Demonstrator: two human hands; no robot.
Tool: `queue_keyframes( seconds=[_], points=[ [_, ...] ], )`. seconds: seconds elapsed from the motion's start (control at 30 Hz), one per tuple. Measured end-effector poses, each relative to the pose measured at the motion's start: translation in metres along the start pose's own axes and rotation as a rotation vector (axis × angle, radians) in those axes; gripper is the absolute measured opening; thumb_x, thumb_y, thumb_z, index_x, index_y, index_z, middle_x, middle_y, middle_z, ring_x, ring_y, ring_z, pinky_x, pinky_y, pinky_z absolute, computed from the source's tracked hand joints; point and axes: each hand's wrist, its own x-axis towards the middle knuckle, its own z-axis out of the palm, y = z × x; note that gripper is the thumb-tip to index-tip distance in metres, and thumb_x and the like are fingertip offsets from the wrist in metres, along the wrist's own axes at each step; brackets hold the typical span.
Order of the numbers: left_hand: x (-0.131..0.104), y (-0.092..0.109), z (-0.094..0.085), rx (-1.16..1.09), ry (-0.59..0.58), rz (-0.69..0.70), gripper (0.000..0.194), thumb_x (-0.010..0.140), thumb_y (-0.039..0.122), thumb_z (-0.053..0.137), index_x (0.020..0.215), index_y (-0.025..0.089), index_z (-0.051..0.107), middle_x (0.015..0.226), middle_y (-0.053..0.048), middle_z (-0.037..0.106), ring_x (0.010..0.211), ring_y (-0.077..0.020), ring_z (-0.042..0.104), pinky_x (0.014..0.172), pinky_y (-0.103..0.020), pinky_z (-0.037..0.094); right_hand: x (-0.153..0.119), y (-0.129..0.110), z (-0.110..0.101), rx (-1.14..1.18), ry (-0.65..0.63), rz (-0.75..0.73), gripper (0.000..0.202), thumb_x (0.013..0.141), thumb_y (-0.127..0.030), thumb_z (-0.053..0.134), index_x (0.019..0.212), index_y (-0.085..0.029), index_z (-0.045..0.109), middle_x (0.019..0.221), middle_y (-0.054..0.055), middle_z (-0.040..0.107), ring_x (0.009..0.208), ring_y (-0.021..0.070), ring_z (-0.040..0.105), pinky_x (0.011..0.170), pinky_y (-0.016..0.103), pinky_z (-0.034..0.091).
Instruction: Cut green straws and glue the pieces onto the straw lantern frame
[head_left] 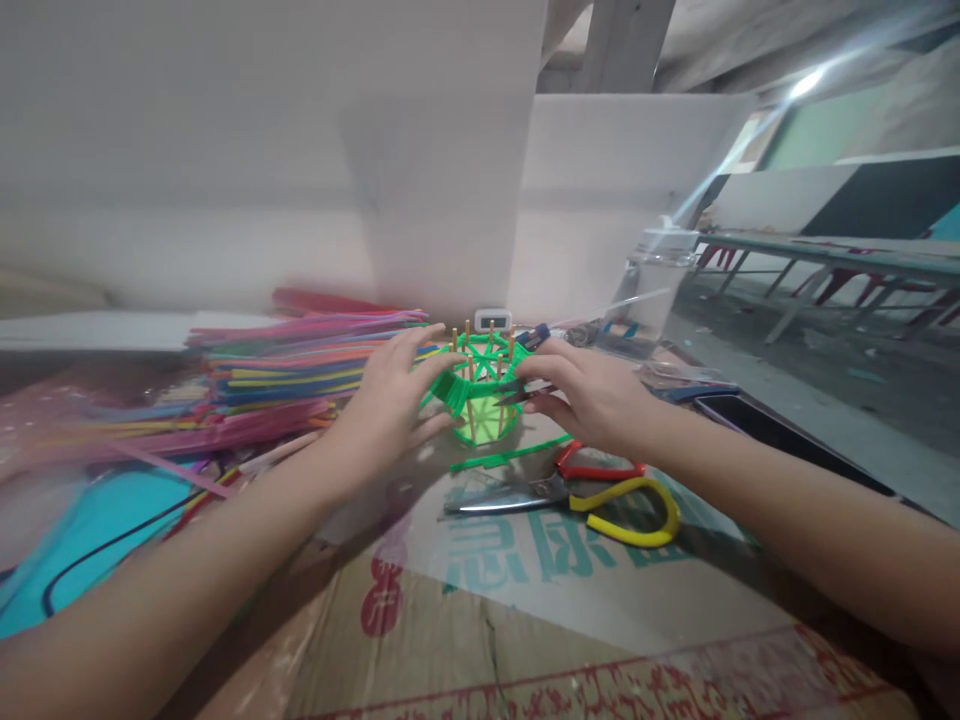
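**A:** Head view: what's going on at the bench (pixel 480 600)?

**B:** Small green basket (pixel 480 395) sits mid-bench, wooden sticks standing up around its rim. Left hand (pixel 386 400) cups its left side, fingers (pixel 420 345) curled over a folded green strip, probably to steady it. Right hand (pixel 592 395) pinches something thin and dark at the right side; can't tell what.

**A:** Anything else nearby?

**B:** Scissors (pixel 570 490) with red and yellow handles lie just in front, beside a loose green strip (pixel 510 455). A pile of colored strips (pixel 300 375) is stacked to the left, within reach.
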Motion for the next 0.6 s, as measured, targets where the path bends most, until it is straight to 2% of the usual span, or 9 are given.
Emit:
queue_keyframes(
  seconds=[0.1, 0.2, 0.23, 0.3, 0.33, 0.4, 0.47, 0.53, 0.6],
  points=[
    [-0.004, 0.005, 0.008, -0.059, 0.084, -0.048, 0.063, 0.079, 0.03, 0.071, 0.133, 0.021, 0.04, 0.15, -0.016, 0.031, 0.138, -0.0307, 0.033, 0.112, -0.051, 0.033, 0.007, 0.005, 0.0, -0.046, 0.027, -0.006, 0.017, 0.098, -0.028, 0.047, 0.109, -0.017, 0.055, 0.091, 0.007, 0.061, 0.068, 0.0157, 0.055, 0.058, 0.026, 0.038],
    [-0.006, 0.004, 0.013, -0.019, 0.194, -0.115, 0.055, 0.078, 0.029, 0.071, 0.124, 0.016, 0.044, 0.131, -0.017, 0.047, 0.125, -0.0297, 0.045, 0.103, -0.046, 0.04, 0.006, 0.007, -0.004, -0.076, 0.066, 0.032, 0.016, 0.097, -0.027, 0.049, 0.108, -0.017, 0.054, 0.094, 0.007, 0.062, 0.065, 0.0144, 0.055, 0.057, 0.025, 0.038],
    [-0.005, 0.002, 0.012, 0.009, 0.179, -0.152, 0.048, 0.077, 0.03, 0.071, 0.117, 0.015, 0.048, 0.121, -0.015, 0.053, 0.116, -0.0288, 0.051, 0.097, -0.043, 0.044, 0.004, 0.008, -0.005, -0.083, 0.079, 0.039, 0.016, 0.097, -0.028, 0.05, 0.109, -0.017, 0.054, 0.094, 0.007, 0.062, 0.065, 0.0142, 0.055, 0.057, 0.025, 0.038],
    [-0.005, -0.004, 0.007, 0.062, 0.042, -0.271, 0.031, 0.077, 0.032, 0.069, 0.101, 0.016, 0.056, 0.098, -0.009, 0.061, 0.093, -0.0254, 0.058, 0.08, -0.035, 0.046, 0.001, 0.009, -0.009, -0.1, 0.096, 0.045, 0.017, 0.097, -0.028, 0.051, 0.109, -0.017, 0.054, 0.094, 0.007, 0.062, 0.065, 0.0147, 0.056, 0.056, 0.025, 0.038],
    [-0.005, -0.007, 0.003, 0.076, -0.073, -0.324, 0.025, 0.079, 0.035, 0.067, 0.094, 0.017, 0.058, 0.089, -0.006, 0.063, 0.083, -0.0236, 0.059, 0.071, -0.032, 0.044, 0.0, 0.01, -0.011, -0.109, 0.101, 0.049, 0.017, 0.096, -0.028, 0.052, 0.109, -0.017, 0.054, 0.093, 0.007, 0.063, 0.065, 0.0151, 0.056, 0.056, 0.025, 0.038],
    [-0.007, -0.011, -0.002, 0.075, -0.3, -0.389, 0.026, 0.08, 0.046, 0.065, 0.082, 0.02, 0.063, 0.076, -0.003, 0.064, 0.07, -0.0217, 0.059, 0.06, -0.029, 0.037, -0.001, 0.012, -0.015, -0.118, 0.109, 0.069, 0.017, 0.097, -0.028, 0.051, 0.108, -0.015, 0.055, 0.09, 0.007, 0.063, 0.065, 0.0153, 0.056, 0.056, 0.026, 0.038],
    [-0.012, -0.01, -0.003, 0.017, -0.48, -0.405, 0.031, 0.08, 0.053, 0.062, 0.078, 0.022, 0.067, 0.072, -0.002, 0.067, 0.068, -0.0217, 0.061, 0.057, -0.028, 0.034, -0.002, 0.013, -0.019, -0.128, 0.113, 0.105, 0.018, 0.097, -0.027, 0.049, 0.108, -0.015, 0.056, 0.087, 0.006, 0.062, 0.064, 0.0154, 0.055, 0.055, 0.026, 0.037],
    [-0.017, -0.004, 0.002, -0.064, -0.528, -0.42, 0.031, 0.083, 0.053, 0.059, 0.084, 0.025, 0.071, 0.076, -0.002, 0.07, 0.069, -0.0218, 0.063, 0.058, -0.028, 0.035, -0.001, 0.014, -0.021, -0.134, 0.114, 0.115, 0.018, 0.098, -0.027, 0.047, 0.108, -0.015, 0.057, 0.086, 0.006, 0.063, 0.064, 0.0152, 0.055, 0.056, 0.025, 0.037],
    [-0.019, 0.005, 0.012, -0.129, -0.447, -0.423, 0.034, 0.087, 0.052, 0.054, 0.091, 0.023, 0.071, 0.081, -0.005, 0.072, 0.07, -0.0217, 0.064, 0.06, -0.028, 0.038, 0.0, 0.014, -0.021, -0.138, 0.12, 0.072, 0.018, 0.099, -0.028, 0.047, 0.106, -0.015, 0.057, 0.086, 0.006, 0.063, 0.064, 0.0148, 0.055, 0.057, 0.025, 0.038]
  ],
)
